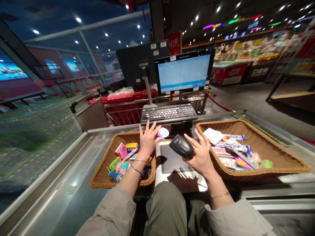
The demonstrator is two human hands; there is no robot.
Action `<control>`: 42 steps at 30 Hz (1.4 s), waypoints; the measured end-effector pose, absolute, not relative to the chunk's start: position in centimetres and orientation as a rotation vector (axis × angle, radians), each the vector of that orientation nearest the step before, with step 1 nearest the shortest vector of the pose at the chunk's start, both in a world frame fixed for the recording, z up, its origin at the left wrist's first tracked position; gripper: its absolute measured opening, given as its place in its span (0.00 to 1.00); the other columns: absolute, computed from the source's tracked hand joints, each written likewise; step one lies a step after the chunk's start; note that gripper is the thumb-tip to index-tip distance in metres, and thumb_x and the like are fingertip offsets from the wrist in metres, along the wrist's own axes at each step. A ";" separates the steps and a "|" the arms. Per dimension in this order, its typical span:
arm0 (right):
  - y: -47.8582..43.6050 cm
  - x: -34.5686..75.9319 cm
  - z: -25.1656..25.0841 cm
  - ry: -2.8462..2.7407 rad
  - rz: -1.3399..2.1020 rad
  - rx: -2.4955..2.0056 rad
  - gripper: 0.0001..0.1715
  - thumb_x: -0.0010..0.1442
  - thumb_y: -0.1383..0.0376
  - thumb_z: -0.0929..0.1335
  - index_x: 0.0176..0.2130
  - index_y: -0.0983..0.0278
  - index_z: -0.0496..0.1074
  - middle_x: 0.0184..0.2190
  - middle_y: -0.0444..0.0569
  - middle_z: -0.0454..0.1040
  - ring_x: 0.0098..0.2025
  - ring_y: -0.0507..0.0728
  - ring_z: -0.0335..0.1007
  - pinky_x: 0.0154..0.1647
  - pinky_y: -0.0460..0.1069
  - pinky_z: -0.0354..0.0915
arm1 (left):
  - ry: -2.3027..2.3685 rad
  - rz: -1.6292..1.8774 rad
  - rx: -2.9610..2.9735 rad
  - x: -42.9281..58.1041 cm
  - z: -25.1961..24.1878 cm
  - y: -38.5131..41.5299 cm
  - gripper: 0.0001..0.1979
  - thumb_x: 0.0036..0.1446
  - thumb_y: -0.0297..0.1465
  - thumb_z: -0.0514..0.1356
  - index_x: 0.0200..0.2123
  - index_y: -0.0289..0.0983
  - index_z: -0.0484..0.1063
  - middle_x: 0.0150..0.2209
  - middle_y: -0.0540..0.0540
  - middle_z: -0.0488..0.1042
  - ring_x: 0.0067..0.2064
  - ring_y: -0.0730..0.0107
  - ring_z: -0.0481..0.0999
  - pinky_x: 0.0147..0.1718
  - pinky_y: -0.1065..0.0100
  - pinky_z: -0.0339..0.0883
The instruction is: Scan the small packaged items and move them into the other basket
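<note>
My left hand [148, 139] is over the right edge of the left wicker basket [97, 170]. Between its thumb and index finger is a small white oval item with coloured markings [163, 132]; its kind is unclear. A black handheld barcode scanner [181, 146] is in my right hand [200, 154], some fingers stretched out along it, its head angled to the left. Both hands are above a pale counter unit with a grey plate [169, 160]. Small colourful packages, among them a pink one [123, 151] and a green one [115, 163], fill the left basket.
A second wicker basket [290, 165] on the right holds packets and small wrapped goods. Ahead stand a black keyboard [169, 112] and a lit monitor [184, 72]. Metal counter rails run along both sides, with a shopping trolley [209, 100] behind.
</note>
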State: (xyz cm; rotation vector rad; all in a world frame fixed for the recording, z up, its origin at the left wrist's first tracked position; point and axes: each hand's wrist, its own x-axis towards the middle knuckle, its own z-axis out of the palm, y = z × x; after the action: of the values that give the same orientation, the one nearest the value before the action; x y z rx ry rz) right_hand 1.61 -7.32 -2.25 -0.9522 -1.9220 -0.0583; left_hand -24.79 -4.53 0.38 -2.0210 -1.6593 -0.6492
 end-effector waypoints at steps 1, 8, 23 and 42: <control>-7.3 1.6 -2.2 -1.919 -0.064 -0.950 0.10 0.51 0.64 0.70 0.36 0.59 0.79 0.59 0.49 0.76 0.73 0.71 0.52 0.71 0.71 0.44 | -1.656 -0.647 -2.027 -24.9 0.5 -4.5 0.33 0.58 0.46 0.67 0.65 0.48 0.68 0.69 0.42 0.64 0.74 0.43 0.54 0.69 0.31 0.41; -7.3 1.6 -2.4 -1.930 -0.063 -0.959 0.10 0.50 0.64 0.70 0.35 0.59 0.79 0.58 0.51 0.77 0.73 0.70 0.51 0.71 0.72 0.44 | -1.678 -0.646 -2.051 -25.1 1.2 -4.7 0.31 0.59 0.44 0.67 0.65 0.48 0.69 0.69 0.42 0.65 0.73 0.42 0.55 0.69 0.31 0.42; -7.3 1.7 -2.2 -1.950 -0.067 -0.936 0.08 0.50 0.65 0.70 0.34 0.58 0.79 0.57 0.48 0.78 0.72 0.72 0.53 0.70 0.73 0.44 | -1.660 -0.628 -2.058 -25.0 1.4 -4.5 0.30 0.60 0.43 0.66 0.65 0.48 0.69 0.69 0.43 0.64 0.73 0.41 0.54 0.69 0.30 0.42; -8.0 4.6 -1.7 -1.812 -0.185 -1.092 0.14 0.53 0.61 0.72 0.41 0.61 0.78 0.59 0.54 0.75 0.73 0.72 0.50 0.70 0.74 0.44 | -1.537 -0.588 -2.117 -20.7 2.8 -3.4 0.31 0.61 0.47 0.64 0.66 0.50 0.67 0.71 0.46 0.60 0.74 0.40 0.51 0.69 0.28 0.40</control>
State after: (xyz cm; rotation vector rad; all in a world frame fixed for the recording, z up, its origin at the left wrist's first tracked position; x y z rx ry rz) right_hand 4.63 -8.03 -1.71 -1.0925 -1.8125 -0.1849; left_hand -20.68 -3.37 2.79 -2.1165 -1.5373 -0.5877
